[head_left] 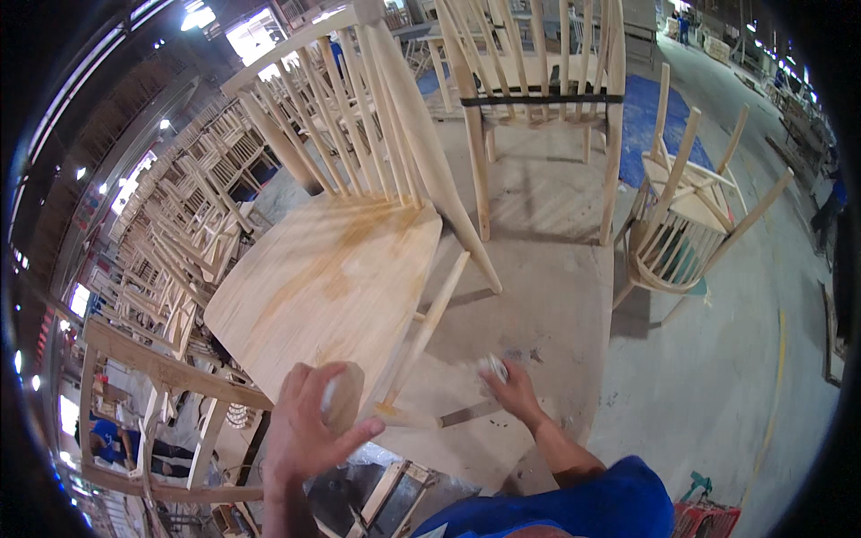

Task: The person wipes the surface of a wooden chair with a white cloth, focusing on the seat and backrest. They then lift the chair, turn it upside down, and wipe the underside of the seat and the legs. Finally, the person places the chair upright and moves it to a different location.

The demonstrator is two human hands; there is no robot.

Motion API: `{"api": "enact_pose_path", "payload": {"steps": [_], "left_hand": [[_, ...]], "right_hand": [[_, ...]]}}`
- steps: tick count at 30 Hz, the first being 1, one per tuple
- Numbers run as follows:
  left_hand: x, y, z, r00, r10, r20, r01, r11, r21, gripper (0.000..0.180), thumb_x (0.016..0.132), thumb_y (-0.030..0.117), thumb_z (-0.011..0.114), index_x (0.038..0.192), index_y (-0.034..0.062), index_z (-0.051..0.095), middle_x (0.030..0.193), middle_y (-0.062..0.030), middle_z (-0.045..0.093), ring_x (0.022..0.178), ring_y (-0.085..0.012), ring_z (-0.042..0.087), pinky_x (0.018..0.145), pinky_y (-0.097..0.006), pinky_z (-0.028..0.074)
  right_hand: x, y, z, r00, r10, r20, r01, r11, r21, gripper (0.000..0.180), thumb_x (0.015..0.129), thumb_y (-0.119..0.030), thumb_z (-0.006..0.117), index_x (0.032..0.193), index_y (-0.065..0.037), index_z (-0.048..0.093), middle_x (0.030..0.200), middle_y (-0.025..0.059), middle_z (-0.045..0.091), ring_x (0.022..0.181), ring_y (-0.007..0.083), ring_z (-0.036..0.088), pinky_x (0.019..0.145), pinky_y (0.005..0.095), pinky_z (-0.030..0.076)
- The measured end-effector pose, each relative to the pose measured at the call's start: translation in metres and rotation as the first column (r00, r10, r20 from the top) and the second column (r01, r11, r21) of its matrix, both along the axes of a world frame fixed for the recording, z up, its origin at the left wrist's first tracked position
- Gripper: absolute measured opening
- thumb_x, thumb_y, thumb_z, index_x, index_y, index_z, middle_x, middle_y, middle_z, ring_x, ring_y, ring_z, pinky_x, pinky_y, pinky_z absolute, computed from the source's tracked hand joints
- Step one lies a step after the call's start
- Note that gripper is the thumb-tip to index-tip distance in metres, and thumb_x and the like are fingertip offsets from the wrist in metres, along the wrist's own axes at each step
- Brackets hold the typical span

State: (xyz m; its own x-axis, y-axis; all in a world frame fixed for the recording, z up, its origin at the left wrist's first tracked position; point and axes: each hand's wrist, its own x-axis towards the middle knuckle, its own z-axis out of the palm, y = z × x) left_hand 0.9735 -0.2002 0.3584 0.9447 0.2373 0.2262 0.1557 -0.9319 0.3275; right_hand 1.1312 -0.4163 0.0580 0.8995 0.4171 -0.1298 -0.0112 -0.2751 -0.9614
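A pale wooden chair [336,287] with a spindle back stands right in front of me. Brownish streaks run over its seat towards the spindles. My left hand [309,417] is at the near edge of that seat, thumb and fingers apart. I cannot make out whether its fingertips touch the wood. To the right of the seat, beside a chair leg, my right hand [513,392] is closed around a small whitish object [492,366]. Blur hides what kind of object this is.
Another spindle-back chair [543,100] with a dark strap stands beyond. At right, a chair [686,215] rests with legs pointing up. Stacked chairs [193,215] fill the left. A wooden frame [170,368] is near left; a red crate [704,520] sits low right. A person [112,439] is at left.
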Motion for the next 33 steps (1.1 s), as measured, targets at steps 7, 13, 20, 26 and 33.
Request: {"api": "enact_pose_path", "payload": {"steps": [7, 13, 20, 26, 33], "left_hand": [[-0.001, 0.025, -0.006, 0.999, -0.023, 0.037, 0.027, 0.994, -0.102, 0.055, 0.072, 0.032, 0.085, 0.113, 0.0029, 0.064, 0.103, -0.0145, 0.065, 0.099, -0.0313, 0.065, 0.087, -0.04, 0.051], [0.058, 0.141, -0.028, 0.991, -0.015, 0.133, 0.043, 0.977, -0.21, 0.05, 0.071, 0.039, 0.088, 0.102, 0.0052, 0.068, 0.1, -0.0123, 0.068, 0.098, -0.0267, 0.067, 0.085, -0.037, 0.052], [0.086, 0.195, -0.033, 0.862, 0.211, 0.461, -0.34, 0.916, 0.215, 0.048, 0.079, 0.046, 0.083, 0.099, 0.0042, 0.071, 0.102, -0.0143, 0.068, 0.094, -0.0344, 0.064, 0.083, -0.044, 0.051], [0.022, 0.147, -0.158, 0.601, 0.348, 0.719, -0.083, 0.922, -0.377, 0.025, 0.097, 0.026, 0.066, 0.097, 0.0012, 0.064, 0.085, -0.0196, 0.063, 0.08, -0.0392, 0.062, 0.07, -0.047, 0.048], [-0.255, 0.027, -0.368, 0.902, 0.33, -0.28, -0.408, 0.439, -0.801, 0.033, 0.092, 0.029, 0.061, 0.082, -0.0017, 0.07, 0.073, -0.012, 0.069, 0.064, -0.018, 0.066, 0.056, -0.037, 0.052]], "right_hand": [[-0.074, -0.085, -0.056, 0.991, -0.067, -0.114, 0.033, 0.959, -0.281, 0.045, 0.09, -0.042, 0.069, 0.108, 0.0, 0.068, 0.095, 0.021, 0.072, 0.088, 0.0349, 0.07, 0.079, 0.0447, 0.052], [-0.072, -0.091, -0.023, 0.969, -0.178, 0.172, 0.21, 0.959, -0.188, 0.035, 0.093, -0.033, 0.072, 0.1, 0.0, 0.067, 0.083, 0.009, 0.07, 0.075, 0.0172, 0.064, 0.069, 0.0346, 0.051], [-0.163, -0.114, 0.011, 0.908, -0.357, 0.22, 0.391, 0.91, -0.138, 0.027, 0.092, -0.026, 0.071, 0.102, 0.0, 0.068, 0.084, 0.0076, 0.069, 0.076, 0.0159, 0.065, 0.069, 0.0335, 0.052], [-0.244, -0.132, -0.019, 0.885, -0.452, -0.109, 0.422, 0.88, -0.219, 0.026, 0.089, -0.019, 0.072, 0.106, 0.0, 0.068, 0.089, 0.0077, 0.071, 0.072, 0.0166, 0.067, 0.058, 0.0321, 0.055], [-0.228, -0.09, -0.018, 0.991, -0.088, 0.101, 0.109, 0.968, -0.228, 0.03, 0.09, -0.015, 0.071, 0.114, 0.002, 0.066, 0.099, 0.011, 0.07, 0.086, 0.0177, 0.069, 0.059, 0.031, 0.056]]}}
